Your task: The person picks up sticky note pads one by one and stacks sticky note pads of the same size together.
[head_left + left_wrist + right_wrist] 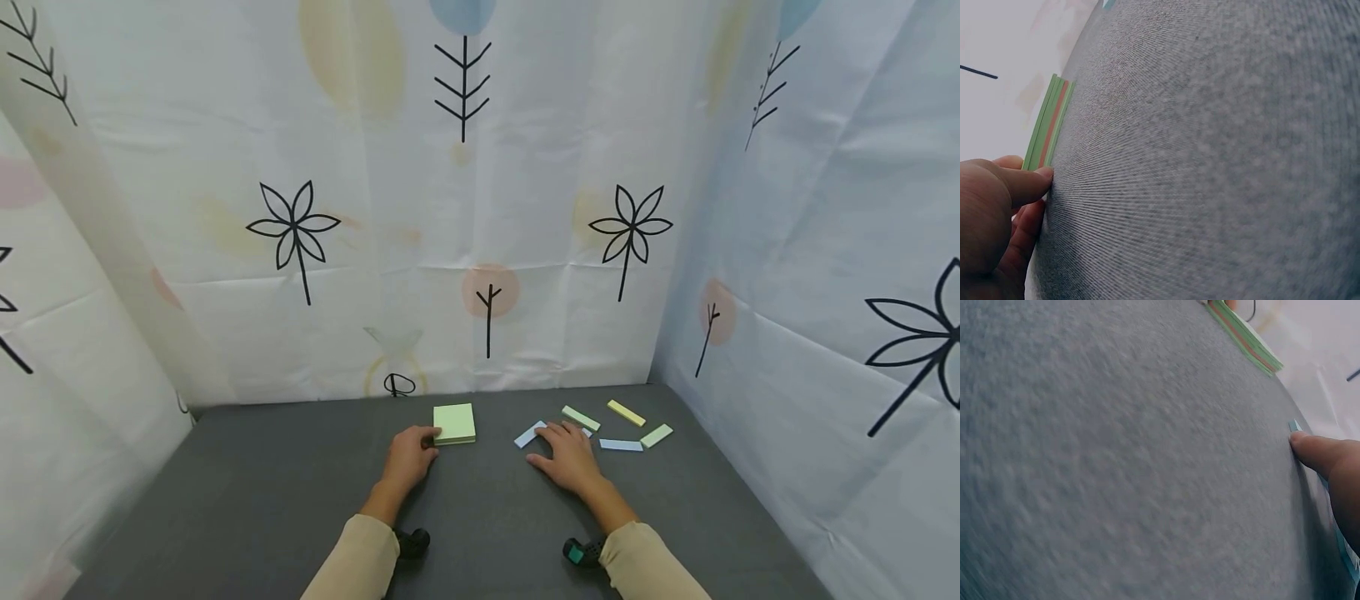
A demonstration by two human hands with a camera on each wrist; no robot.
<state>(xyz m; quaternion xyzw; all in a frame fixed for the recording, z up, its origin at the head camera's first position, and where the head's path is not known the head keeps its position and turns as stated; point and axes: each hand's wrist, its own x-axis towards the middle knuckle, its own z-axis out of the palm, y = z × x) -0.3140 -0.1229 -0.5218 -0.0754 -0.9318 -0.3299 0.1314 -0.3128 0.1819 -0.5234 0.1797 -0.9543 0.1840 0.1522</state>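
Note:
A pale green sticky-note pad (pixel 454 422) lies on the grey table (pixel 285 492). My left hand (pixel 429 437) sits at its near left corner, fingers curled. In the left wrist view a fingertip (pixel 1038 179) presses against the end of the pad (pixel 1050 122), which shows an orange layer. My right hand (pixel 561 435) lies flat with its fingers spread over a light blue paper strip (pixel 527 434). In the right wrist view one finger (pixel 1316 453) touches that strip's end (pixel 1295 426), and the pad (pixel 1244 337) lies beyond it.
Loose paper strips lie to the right of my right hand: a green one (pixel 581 417), a yellow one (pixel 626 412), a blue one (pixel 621 445) and another green one (pixel 656 435). Printed fabric walls (pixel 480 208) close in the table at the back and both sides.

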